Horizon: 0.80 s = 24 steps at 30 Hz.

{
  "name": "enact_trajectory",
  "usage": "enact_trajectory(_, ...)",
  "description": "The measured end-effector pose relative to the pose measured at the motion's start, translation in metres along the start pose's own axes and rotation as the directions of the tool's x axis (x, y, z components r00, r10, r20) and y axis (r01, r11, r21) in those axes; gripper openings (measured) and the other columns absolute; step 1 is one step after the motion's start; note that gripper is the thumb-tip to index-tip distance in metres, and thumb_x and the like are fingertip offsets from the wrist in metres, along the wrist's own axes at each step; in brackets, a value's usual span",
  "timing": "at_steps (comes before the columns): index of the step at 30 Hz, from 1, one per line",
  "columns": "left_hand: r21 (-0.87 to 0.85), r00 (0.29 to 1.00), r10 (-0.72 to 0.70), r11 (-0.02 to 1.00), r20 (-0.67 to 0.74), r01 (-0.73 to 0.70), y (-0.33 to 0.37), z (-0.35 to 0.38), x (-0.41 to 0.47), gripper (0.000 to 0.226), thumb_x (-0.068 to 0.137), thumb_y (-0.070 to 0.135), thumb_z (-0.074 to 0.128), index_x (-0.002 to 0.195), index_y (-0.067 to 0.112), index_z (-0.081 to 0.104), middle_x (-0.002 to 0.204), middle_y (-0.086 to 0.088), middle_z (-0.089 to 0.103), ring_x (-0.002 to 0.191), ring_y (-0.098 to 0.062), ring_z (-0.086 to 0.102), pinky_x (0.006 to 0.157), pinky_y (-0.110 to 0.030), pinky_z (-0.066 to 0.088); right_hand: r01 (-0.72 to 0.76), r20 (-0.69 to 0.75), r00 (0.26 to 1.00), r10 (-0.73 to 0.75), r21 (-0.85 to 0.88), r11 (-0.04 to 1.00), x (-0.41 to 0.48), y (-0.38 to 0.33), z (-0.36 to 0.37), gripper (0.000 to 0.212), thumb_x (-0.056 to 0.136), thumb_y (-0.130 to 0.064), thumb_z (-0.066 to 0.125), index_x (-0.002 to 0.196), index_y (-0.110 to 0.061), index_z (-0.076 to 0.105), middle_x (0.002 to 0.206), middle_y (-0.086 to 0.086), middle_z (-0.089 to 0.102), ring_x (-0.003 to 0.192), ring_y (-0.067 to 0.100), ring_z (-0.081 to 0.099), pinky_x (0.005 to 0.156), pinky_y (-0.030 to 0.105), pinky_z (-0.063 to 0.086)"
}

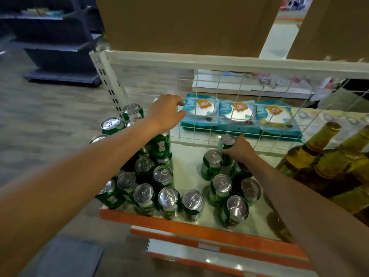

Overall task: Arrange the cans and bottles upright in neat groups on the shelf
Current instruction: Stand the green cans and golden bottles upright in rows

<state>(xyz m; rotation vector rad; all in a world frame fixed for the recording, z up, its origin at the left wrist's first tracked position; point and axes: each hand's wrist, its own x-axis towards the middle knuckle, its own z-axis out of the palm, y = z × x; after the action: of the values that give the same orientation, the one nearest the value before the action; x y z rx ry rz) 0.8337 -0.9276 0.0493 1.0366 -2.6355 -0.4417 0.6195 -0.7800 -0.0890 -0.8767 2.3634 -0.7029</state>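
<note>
The person's right hand [238, 149] wraps its fingers and thumb round a green aluminium drink can [226, 143] with a silver top. The can stands upright at the back of the right-hand cluster [229, 188] of similar cans, on the glossy pale shelf [189, 156] with an orange front lip. A bare strip of shelf separates this group from the larger left-hand cluster [143, 176], whose cans also stand upright and close together. The left hand [166, 112] reaches over that cluster, above a raised green can [160, 145] that stands higher than its neighbours. Its fingers are bent downward near the white wire grid panel [219, 92], and whether they grasp anything cannot be told. Teal snack packets [239, 116] lie behind the grid. Amber glass bottles [319, 156] crowd the shelf's right end, beside the right forearm.
</note>
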Motion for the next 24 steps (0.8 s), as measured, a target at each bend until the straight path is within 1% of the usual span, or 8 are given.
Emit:
enact_trajectory(5,0.061,0.994,-0.002,0.998,0.107,-0.005,-0.015,-0.014,-0.011,0.041,0.093,0.038,0.063,0.127,0.015,0.062,0.132,-0.003,0.061,0.119,-0.020,0.056,0.101,-0.040,0.046,-0.014,0.037,0.999,0.018,-0.095,0.995,-0.010,-0.005,-0.003,0.093,0.077,-0.036,0.081,0.144,-0.002,0.025,0.134,0.019,0.055,0.118,0.035,0.056,0.094,0.044,0.050)
enact_trajectory(8,0.098,0.982,0.018,0.994,0.187,-0.037,-0.020,-0.025,-0.018,0.047,0.089,0.042,0.067,0.128,0.018,0.061,0.129,-0.003,0.061,0.115,-0.020,0.057,0.099,-0.040,0.048,-0.035,0.002,0.999,0.036,-0.161,0.986,-0.019,-0.007,-0.006,0.082,0.078,-0.033,0.079,0.138,-0.003,0.032,0.132,0.019,0.056,0.117,0.035,0.056,0.096,0.045,0.049)
enact_trajectory(10,0.127,0.967,0.017,0.991,0.255,-0.051,-0.026,-0.030,-0.024,0.055,0.084,0.047,0.071,0.130,0.019,0.059,0.126,-0.001,0.063,0.116,-0.020,0.057,0.100,-0.043,0.047,-0.043,-0.014,0.999,0.041,-0.151,0.988,-0.030,-0.015,-0.010,0.079,0.079,-0.033,0.078,0.138,-0.004,0.034,0.132,0.020,0.055,0.117,0.037,0.056,0.095,0.045,0.049)
enact_trajectory(13,0.172,0.931,0.016,0.981,0.364,-0.084,-0.032,-0.035,-0.030,0.066,0.078,0.048,0.077,0.134,0.019,0.055,0.126,0.002,0.063,0.120,-0.021,0.056,0.104,-0.043,0.045,-0.030,-0.101,0.995,0.016,-0.142,0.989,-0.053,-0.031,-0.017,0.081,0.084,-0.044,0.071,0.145,-0.008,0.032,0.140,0.016,0.050,0.123,0.036,0.052,0.101,0.047,0.045)
enact_trajectory(15,0.187,0.927,0.023,0.977,0.375,-0.100,-0.034,-0.036,-0.032,0.070,0.077,0.044,0.080,0.136,0.019,0.054,0.132,-0.002,0.059,0.122,-0.023,0.054,0.103,-0.040,0.045,-0.009,-0.148,0.989,-0.011,-0.134,0.991,-0.069,-0.043,-0.021,0.077,0.089,-0.041,0.064,0.151,-0.012,0.028,0.146,0.013,0.046,0.129,0.035,0.048,0.105,0.046,0.041)
enact_trajectory(17,0.155,0.930,0.038,0.983,0.367,-0.102,-0.035,-0.037,-0.032,0.069,0.076,0.041,0.081,0.136,0.017,0.055,0.133,-0.004,0.058,0.121,-0.024,0.054,0.102,-0.037,0.043,0.026,-0.154,0.987,-0.044,-0.116,0.993,-0.084,-0.055,-0.021,0.073,0.090,-0.035,0.062,0.152,-0.014,0.028,0.147,0.012,0.045,0.130,0.033,0.048,0.106,0.043,0.040)
enact_trajectory(21,0.102,0.944,0.051,0.991,0.327,-0.088,-0.030,-0.039,-0.032,0.068,0.076,0.034,0.082,0.135,0.013,0.056,0.127,-0.006,0.062,0.116,-0.025,0.057,0.101,-0.041,0.046,0.137,-0.114,0.982,-0.150,-0.117,0.984,-0.113,-0.077,-0.012,0.070,0.087,-0.037,0.067,0.147,-0.014,0.038,0.145,0.011,0.048,0.128,0.030,0.050,0.101,0.037,0.043)
enact_trajectory(24,0.106,0.948,0.101,0.985,0.302,-0.139,-0.017,-0.041,-0.030,0.060,0.076,0.036,0.080,0.128,0.012,0.061,0.119,-0.008,0.065,0.105,-0.024,0.061,0.091,-0.040,0.052,0.212,-0.084,0.972,-0.219,-0.082,0.974,-0.128,-0.093,0.004,0.074,0.086,-0.040,0.072,0.147,-0.014,0.039,0.147,0.008,0.047,0.131,0.027,0.047,0.105,0.035,0.040)
